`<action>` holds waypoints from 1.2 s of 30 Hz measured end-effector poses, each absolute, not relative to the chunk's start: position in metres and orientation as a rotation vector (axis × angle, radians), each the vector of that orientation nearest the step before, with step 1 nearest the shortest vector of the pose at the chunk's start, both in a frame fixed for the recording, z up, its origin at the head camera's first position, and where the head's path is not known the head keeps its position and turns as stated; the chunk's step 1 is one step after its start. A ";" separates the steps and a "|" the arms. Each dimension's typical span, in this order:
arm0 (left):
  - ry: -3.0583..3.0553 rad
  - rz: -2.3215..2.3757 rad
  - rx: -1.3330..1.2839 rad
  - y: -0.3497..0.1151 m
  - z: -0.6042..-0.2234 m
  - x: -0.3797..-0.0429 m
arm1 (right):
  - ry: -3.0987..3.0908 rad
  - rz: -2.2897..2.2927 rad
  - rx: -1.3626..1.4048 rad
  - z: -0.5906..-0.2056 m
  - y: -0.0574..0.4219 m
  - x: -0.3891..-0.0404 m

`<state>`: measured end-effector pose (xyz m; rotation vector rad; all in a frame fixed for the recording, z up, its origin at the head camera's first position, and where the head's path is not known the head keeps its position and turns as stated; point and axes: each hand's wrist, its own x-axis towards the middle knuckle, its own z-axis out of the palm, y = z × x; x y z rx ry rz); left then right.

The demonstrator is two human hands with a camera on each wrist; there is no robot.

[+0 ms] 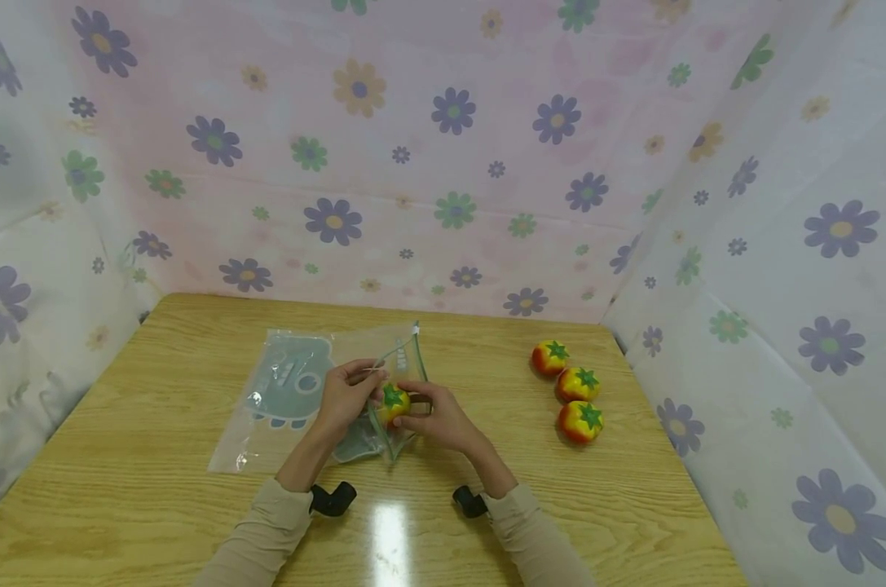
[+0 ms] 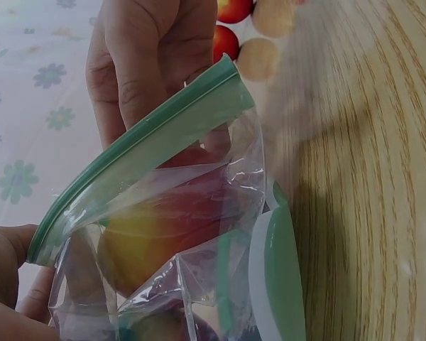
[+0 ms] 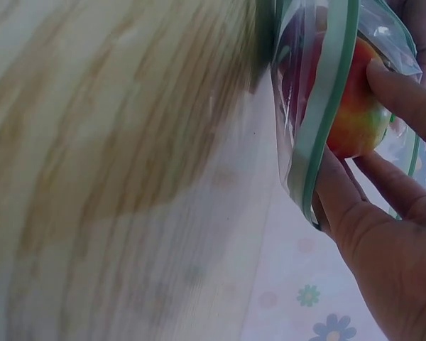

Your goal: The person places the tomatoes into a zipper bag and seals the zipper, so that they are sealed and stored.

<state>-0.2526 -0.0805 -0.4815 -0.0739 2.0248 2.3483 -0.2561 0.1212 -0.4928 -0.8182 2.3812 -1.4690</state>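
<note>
A clear zip bag (image 1: 406, 359) with a green seal strip stands with its mouth spread. My left hand (image 1: 350, 395) pinches one edge of that mouth, as the left wrist view shows at the strip's lower end. In my right hand (image 1: 439, 416), thumb and fingers hold a red-and-yellow toy tomato (image 3: 358, 103) with a green star-shaped leaf top. The tomato is within the bag's opening, seen through the plastic in the left wrist view. Below it in the bag shows a dark purplish and green round thing (image 2: 167, 325), partly hidden by folds.
Another clear bag (image 1: 292, 383) with a blue-grey cartoon print lies flat to the left. Three more toy tomatoes, among them the nearest tomato (image 1: 580, 422), stand in a row at the right of the wooden table (image 1: 501, 497). Flowered curtains (image 1: 406, 179) enclose the table's back and sides.
</note>
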 end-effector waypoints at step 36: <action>2.034 2.362 -0.078 -0.081 -0.478 -0.252 | 2.385 -1.489 -0.833 -0.496 0.103 -0.260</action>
